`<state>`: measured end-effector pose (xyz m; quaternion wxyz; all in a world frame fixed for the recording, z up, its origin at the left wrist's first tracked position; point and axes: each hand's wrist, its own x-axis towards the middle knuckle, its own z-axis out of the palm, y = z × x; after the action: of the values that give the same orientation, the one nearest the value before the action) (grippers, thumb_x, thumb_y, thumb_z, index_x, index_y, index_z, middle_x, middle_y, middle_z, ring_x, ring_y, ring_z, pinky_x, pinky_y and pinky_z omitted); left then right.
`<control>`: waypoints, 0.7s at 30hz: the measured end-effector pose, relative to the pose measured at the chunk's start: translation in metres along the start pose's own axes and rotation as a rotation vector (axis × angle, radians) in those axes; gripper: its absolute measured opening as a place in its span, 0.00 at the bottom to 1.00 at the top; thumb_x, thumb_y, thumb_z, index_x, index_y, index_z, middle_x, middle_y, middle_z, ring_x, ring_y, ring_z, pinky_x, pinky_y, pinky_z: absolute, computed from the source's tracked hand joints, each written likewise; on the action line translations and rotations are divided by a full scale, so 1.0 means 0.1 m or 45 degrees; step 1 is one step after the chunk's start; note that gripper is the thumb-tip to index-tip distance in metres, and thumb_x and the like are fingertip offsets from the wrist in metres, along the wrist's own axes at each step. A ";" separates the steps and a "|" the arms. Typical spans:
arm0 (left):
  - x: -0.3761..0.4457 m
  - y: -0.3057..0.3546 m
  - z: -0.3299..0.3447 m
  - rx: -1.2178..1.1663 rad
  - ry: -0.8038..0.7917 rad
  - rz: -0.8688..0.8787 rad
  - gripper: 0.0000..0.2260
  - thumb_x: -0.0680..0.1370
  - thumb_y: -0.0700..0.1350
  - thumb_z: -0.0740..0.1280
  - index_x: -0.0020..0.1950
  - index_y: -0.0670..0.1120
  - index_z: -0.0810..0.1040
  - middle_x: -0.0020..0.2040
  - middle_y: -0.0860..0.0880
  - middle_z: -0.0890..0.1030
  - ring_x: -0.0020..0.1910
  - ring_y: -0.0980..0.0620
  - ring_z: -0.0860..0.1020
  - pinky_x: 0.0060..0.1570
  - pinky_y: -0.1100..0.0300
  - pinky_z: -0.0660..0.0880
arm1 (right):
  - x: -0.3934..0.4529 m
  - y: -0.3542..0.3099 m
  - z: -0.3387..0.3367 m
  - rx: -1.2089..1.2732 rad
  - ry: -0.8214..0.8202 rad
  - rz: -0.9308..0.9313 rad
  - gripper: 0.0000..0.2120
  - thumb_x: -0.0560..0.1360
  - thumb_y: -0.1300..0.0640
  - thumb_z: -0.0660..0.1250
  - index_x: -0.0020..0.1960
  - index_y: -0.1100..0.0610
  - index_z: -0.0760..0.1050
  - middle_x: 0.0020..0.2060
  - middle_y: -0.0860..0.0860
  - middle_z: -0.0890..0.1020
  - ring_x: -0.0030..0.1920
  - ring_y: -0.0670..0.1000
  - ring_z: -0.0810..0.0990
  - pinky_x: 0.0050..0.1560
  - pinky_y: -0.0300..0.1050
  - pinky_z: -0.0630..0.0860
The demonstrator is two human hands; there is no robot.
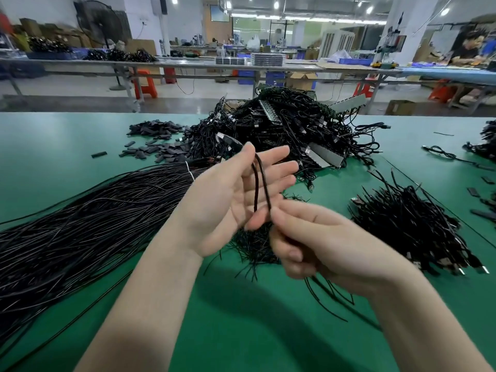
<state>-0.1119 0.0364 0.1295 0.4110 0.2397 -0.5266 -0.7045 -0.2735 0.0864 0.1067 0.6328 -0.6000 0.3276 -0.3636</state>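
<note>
Both forearms reach in from the near edge of the green bench (pixel 241 331), over a stretch of bare mat. The right hand (pixel 316 242) is lower and nearer. Its back is turned up and its fingers are curled, and thumb and forefinger pinch the two strands of a thin black cable (pixel 264 183) at their lower end. The left hand (pixel 233 194) is raised just beyond it, palm towards the camera, with the fingers straight and spread towards the right and the thumb up. The cable hangs as a narrow loop over the web beside the thumb and runs down across the palm to the right hand's pinch, so it is off the bench.

Under the hands lies a small scatter of short wires (pixel 255 248). A thick bundle of long cables (pixel 80 224) fills the left side out to the frame edge. A pile of plugged leads (pixel 410 229) lies close on the right, with open mat between it and the bundle. Farther back are a big heap of cables and boards (pixel 290 124) and, left of it, loose black sleeves (pixel 155 146). Past the bench's far edge are an aisle and another long table (pixel 188 64).
</note>
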 end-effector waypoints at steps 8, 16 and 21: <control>-0.12 0.13 -0.02 0.050 -0.066 -0.001 0.19 0.77 0.57 0.61 0.30 0.51 0.80 0.24 0.53 0.75 0.24 0.55 0.74 0.28 0.64 0.73 | 0.13 0.25 -0.19 -0.487 0.194 0.198 0.22 0.71 0.37 0.66 0.30 0.52 0.69 0.24 0.47 0.63 0.26 0.47 0.59 0.27 0.40 0.56; -0.09 -0.02 0.01 0.930 -0.221 -0.261 0.22 0.82 0.58 0.55 0.41 0.51 0.84 0.33 0.50 0.84 0.29 0.54 0.81 0.30 0.67 0.73 | -0.06 -0.10 -0.30 -0.224 0.418 0.069 0.18 0.74 0.41 0.65 0.36 0.53 0.80 0.23 0.45 0.62 0.24 0.45 0.56 0.24 0.35 0.56; -0.01 -0.07 -0.02 0.679 0.148 -0.112 0.16 0.84 0.54 0.56 0.52 0.51 0.82 0.51 0.51 0.86 0.50 0.57 0.83 0.55 0.59 0.79 | -0.09 -0.19 -0.03 -0.183 0.434 -0.114 0.17 0.83 0.59 0.54 0.50 0.51 0.82 0.25 0.47 0.69 0.24 0.46 0.63 0.25 0.35 0.62</control>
<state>-0.1120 0.0363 0.1224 0.3319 0.4021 -0.6581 -0.5432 -0.2820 0.0927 0.1254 0.5070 -0.5873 0.4281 -0.4634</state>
